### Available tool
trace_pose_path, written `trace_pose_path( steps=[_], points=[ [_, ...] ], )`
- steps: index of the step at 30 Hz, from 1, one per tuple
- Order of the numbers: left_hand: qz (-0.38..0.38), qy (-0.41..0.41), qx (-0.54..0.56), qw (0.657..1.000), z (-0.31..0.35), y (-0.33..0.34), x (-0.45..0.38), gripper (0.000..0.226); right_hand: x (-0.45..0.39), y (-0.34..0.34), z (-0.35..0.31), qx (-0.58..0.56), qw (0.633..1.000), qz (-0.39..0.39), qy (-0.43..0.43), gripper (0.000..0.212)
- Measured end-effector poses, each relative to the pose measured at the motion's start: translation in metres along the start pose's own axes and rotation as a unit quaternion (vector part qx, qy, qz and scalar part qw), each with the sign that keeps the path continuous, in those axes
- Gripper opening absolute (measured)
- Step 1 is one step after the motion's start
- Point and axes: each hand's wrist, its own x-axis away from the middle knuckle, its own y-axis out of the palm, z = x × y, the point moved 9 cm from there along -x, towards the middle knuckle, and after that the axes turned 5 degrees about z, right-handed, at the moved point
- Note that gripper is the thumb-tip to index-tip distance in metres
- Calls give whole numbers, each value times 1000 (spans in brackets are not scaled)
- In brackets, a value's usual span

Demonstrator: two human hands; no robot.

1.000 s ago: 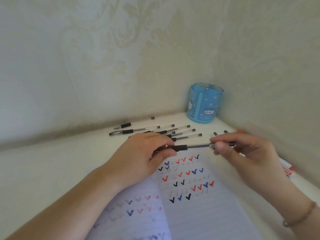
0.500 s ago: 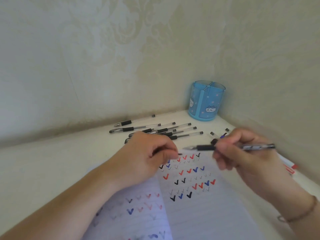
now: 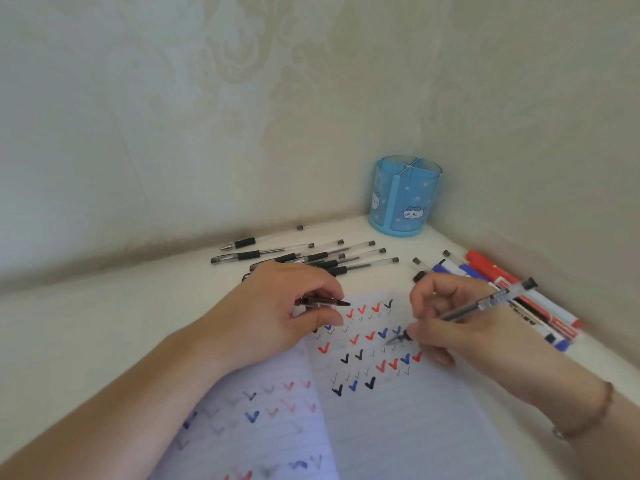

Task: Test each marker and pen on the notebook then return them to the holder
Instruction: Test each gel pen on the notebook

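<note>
An open lined notebook [image 3: 398,420] covered in red, blue and black tick marks lies in front of me. My right hand [image 3: 460,327] grips a clear black pen [image 3: 485,303] in a writing hold, its tip down on the right-hand page among the ticks. My left hand [image 3: 277,313] rests on the notebook's upper left and pinches the pen's black cap [image 3: 325,301]. The blue holder [image 3: 403,195] with cat pictures stands in the corner, and its visible compartments look empty.
Several black gel pens [image 3: 311,256] lie in a loose pile behind my left hand. Red and blue markers [image 3: 512,292] lie along the right wall behind my right hand. Walls close the desk at the back and right.
My hands pulled the pen and its cap apart. My right hand turned the pen into a writing hold and lowered its tip onto the page, while my left hand kept the cap.
</note>
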Motion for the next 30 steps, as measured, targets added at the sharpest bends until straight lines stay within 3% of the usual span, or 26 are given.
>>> trace_pose_path(
  steps=[6, 10, 19, 30],
  points=[
    [-12, -1, -17, 1000, -1, 2, 1, 20, 3, -16, 11, -62, 994, 86, 29, 43],
    [-19, -1, -9, 1000, 0, 5, 1, 23, -1, -13, 24, -46, 994, 83, 58, 53],
    [-30, 6, -7, 1000, 0, 9, 1, 19, -2, -11, 18, 65, 996, 62, 14, 48],
    [-39, 23, -34, 998, 2, 11, 2, 18, -4, -13, 20, 57, 996, 67, 21, 52]
  ],
)
